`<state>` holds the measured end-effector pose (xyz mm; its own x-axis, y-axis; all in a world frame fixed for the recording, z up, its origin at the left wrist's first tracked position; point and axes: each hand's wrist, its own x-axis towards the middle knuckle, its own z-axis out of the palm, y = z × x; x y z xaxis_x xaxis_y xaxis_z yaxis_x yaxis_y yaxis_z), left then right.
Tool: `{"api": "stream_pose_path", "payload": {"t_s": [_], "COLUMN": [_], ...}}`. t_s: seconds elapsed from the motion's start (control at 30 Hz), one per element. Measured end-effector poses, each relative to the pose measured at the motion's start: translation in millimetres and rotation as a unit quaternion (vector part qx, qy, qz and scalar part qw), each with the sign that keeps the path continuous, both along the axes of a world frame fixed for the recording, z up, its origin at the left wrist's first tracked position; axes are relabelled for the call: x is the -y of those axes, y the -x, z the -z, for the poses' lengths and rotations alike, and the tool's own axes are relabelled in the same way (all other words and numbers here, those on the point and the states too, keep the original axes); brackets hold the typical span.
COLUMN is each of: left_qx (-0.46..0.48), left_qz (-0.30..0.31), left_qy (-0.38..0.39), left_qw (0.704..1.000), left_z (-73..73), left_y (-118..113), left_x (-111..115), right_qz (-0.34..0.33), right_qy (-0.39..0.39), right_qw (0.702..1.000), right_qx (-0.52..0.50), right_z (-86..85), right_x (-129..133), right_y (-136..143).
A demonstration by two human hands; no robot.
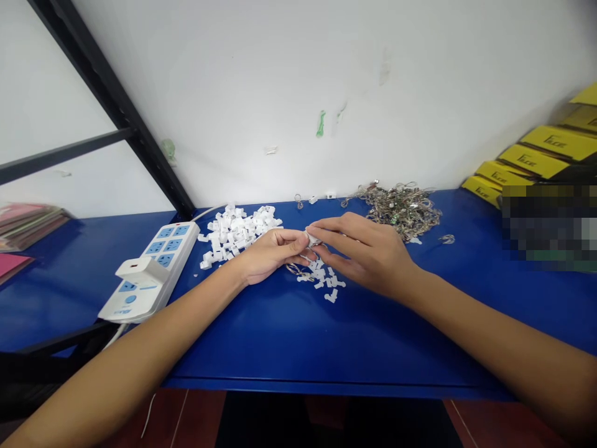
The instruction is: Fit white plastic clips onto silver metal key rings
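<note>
My left hand (275, 252) pinches a small white piece (312, 238) between thumb and fingers, over the middle of the blue table. From the other side, the fingertips of my right hand (368, 249) close on the same piece. A thin brownish loop (298, 271) hangs under my left fingers. Just below the hands lie flat white cut pieces (331, 281). A heap of white plastic parts (240, 230) is behind my left hand, and a tangled pile of wire-like loops (401, 208) is behind my right hand.
On the left, a white power strip (163, 264) with a plugged-in adapter stands beside a black metal frame (135, 134). Yellow file boxes (536, 160) lean at the right, near a pixelated area. Papers (28, 227) lie far left. The blue table (280, 348) has its edge in front.
</note>
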<state>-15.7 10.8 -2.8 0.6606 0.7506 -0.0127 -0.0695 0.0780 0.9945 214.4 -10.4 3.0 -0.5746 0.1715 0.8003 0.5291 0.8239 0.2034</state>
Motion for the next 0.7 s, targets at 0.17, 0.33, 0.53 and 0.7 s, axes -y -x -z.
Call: {"api": "stream_pose_path", "payload": {"t_s": [0.17, 0.33, 0.53, 0.7], "left_qx": [0.013, 0.014, 0.019, 0.023], "left_qz": [-0.012, -0.021, -0.021, -0.01], "left_qy": [0.024, 0.037, 0.04, 0.033], "left_qw": [1.0, 0.999, 0.999, 0.999], "left_z": [1.1, -0.1, -0.8, -0.4], "left_y": [1.6, 1.9, 1.7, 2.0], "left_x": [-1.9, -2.9, -2.2, -2.7], "right_qz": [-0.005, -0.015, -0.025, -0.024], "right_qy": [0.003, 0.034, 0.056, 0.08], "right_qw": [1.0, 0.999, 0.998, 0.996], "right_qx": [0.009, 0.011, 0.015, 0.014], "right_z": [1.8, 0.8, -0.9, 0.7], "right_x": [-0.4, -1.5, -1.8, -2.6], "right_y": [-0.4, -0.7, 0.8, 1.3]}}
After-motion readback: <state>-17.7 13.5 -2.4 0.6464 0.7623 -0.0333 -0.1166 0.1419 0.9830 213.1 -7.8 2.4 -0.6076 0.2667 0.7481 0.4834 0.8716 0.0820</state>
